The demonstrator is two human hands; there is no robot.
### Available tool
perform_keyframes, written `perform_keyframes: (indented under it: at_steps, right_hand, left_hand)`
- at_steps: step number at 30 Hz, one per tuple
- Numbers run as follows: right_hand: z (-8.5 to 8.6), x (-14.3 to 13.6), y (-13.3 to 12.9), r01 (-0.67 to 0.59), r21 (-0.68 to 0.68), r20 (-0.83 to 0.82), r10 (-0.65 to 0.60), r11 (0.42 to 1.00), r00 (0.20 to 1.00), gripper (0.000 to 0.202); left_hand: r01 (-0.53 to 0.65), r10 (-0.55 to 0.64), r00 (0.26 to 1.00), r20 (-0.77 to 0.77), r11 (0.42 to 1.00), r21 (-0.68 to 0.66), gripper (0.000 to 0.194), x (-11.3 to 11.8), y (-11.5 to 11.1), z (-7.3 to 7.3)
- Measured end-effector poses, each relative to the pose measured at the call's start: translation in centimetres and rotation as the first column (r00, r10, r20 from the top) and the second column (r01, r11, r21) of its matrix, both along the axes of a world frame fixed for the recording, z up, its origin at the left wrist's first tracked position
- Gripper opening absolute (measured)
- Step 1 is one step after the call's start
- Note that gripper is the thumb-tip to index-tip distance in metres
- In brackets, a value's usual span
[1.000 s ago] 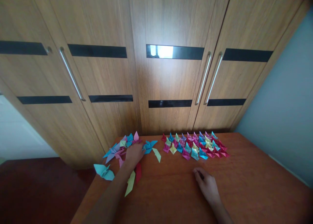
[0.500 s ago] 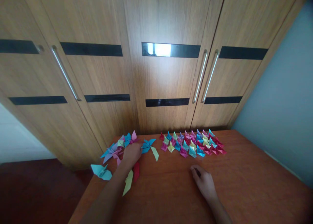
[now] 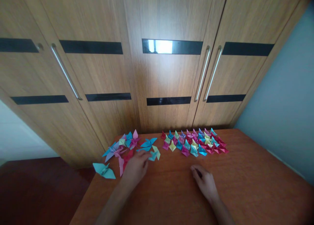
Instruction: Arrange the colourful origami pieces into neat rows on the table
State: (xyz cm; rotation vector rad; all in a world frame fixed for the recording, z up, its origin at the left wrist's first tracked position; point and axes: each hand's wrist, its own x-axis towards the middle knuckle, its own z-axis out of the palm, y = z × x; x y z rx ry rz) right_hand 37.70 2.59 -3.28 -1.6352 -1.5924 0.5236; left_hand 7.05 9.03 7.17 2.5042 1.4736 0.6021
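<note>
Closed on a light blue paper crane (image 3: 152, 156), my left hand (image 3: 137, 166) is above the table at the near side of a loose pile of folded cranes. Beside it lie a red crane (image 3: 128, 157), a blue crane (image 3: 148, 144) and a pale yellow one (image 3: 156, 152). A teal crane (image 3: 104, 171) rests apart at the table's left edge. My right hand (image 3: 202, 180) rests on the table with its fingers curled together; whether anything is inside is hidden. Beyond it, several small colourful folded papers stand in close rows, among them a yellow one (image 3: 172, 146).
The brown wooden table (image 3: 171, 192) stands against a wooden wardrobe (image 3: 166, 74) with metal handles (image 3: 202, 73) and dark strips. A blue-grey wall (image 3: 284, 120) rises on the right.
My left hand has moved right and nearer, out of the pile, and now has a light blue crane in its fingers. The right hand has stayed in place.
</note>
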Motion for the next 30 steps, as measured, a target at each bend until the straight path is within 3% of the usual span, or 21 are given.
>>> perform_keyframes:
  at_steps: [5, 11, 15, 22, 30]
  right_hand:
    - [0.6, -1.5, -0.6, -0.153, 0.026, -0.114, 0.155, 0.988, 0.981, 0.031]
    - [0.5, -3.1, -0.8, -0.267, 0.03, -0.131, 0.269, 0.963, 0.954, 0.03]
    - [1.2, -3.2, -0.9, -0.322, -0.002, -0.066, 0.321, 0.947, 0.945, 0.015]
    - [1.8, -3.2, -0.8, -0.35, -0.034, -0.09, 0.346, 0.936, 0.934, 0.021]
    - [1.5, -2.8, -0.7, -0.328, -0.006, -0.131, 0.324, 0.945, 0.937, 0.029]
  left_hand:
    - [0.222, -0.224, 0.975, 0.007, 0.964, -0.146, 0.031, 4.1, -3.2, -3.3]
    - [0.309, -0.297, 0.951, 0.088, 0.931, -0.196, 0.024, 6.8, -4.8, -4.6]
    - [0.285, -0.241, 0.947, 0.211, 0.935, -0.212, 0.023, 7.4, -5.1, -5.6]
    - [0.202, -0.09, 0.921, 0.379, 0.942, -0.268, 0.021, 7.8, -5.2, -7.0]
    - [0.207, -0.056, 0.914, 0.402, 0.916, -0.343, 0.023, 7.2, -5.0, -6.7]
